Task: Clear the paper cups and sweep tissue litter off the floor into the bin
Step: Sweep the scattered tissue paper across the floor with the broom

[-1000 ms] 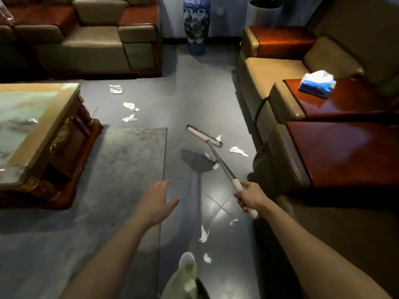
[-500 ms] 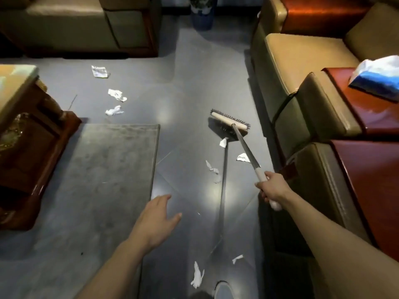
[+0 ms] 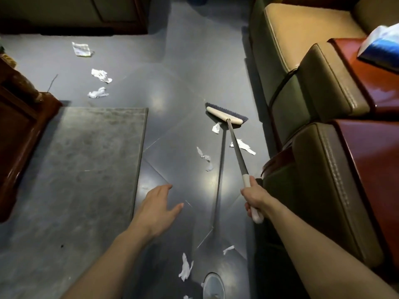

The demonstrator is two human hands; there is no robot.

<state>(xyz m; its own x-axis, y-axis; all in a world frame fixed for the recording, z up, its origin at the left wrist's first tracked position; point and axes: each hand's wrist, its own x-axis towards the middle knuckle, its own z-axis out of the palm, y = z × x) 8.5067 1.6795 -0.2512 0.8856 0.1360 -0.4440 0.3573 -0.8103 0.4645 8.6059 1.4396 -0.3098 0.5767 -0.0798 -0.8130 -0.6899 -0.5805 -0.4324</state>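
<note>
- Right hand (image 3: 253, 197): fingers are wrapped round the white grip at the near end of a long-handled broom (image 3: 225, 117) with a grey metal shaft, a cream head and dark bristles.
- Broom: the head sits on the dark glossy tiled floor (image 3: 172, 83), far of the hand and close to the armchairs; the shaft slopes up and back to the grip.
- Left hand (image 3: 157, 209): empty, fingers extended and slightly spread, palm down, held over the floor beside the rug's right edge.
- White tissue litter, centre group (image 3: 216, 127): one scrap lies just near of the broom head, one to the right of the shaft, and two small ones to the left of it.
- Tissue litter, near group (image 3: 185, 269): a larger scrap and a smaller one lie on the tiles by a pale shoe toe (image 3: 212, 285).
- Tissue litter, far-left group (image 3: 101, 75): three crumpled pieces lie on bare tile beyond the rug.
- Flat grey rectangular rug (image 3: 82, 169): it lies left of centre, next to a dark carved wooden table (image 3: 17, 126).
- Tan leather armchairs (image 3: 302, 39): they line the right side; a blue and white tissue pack (image 3: 380, 46) rests on a red-brown wooden top between them.
</note>
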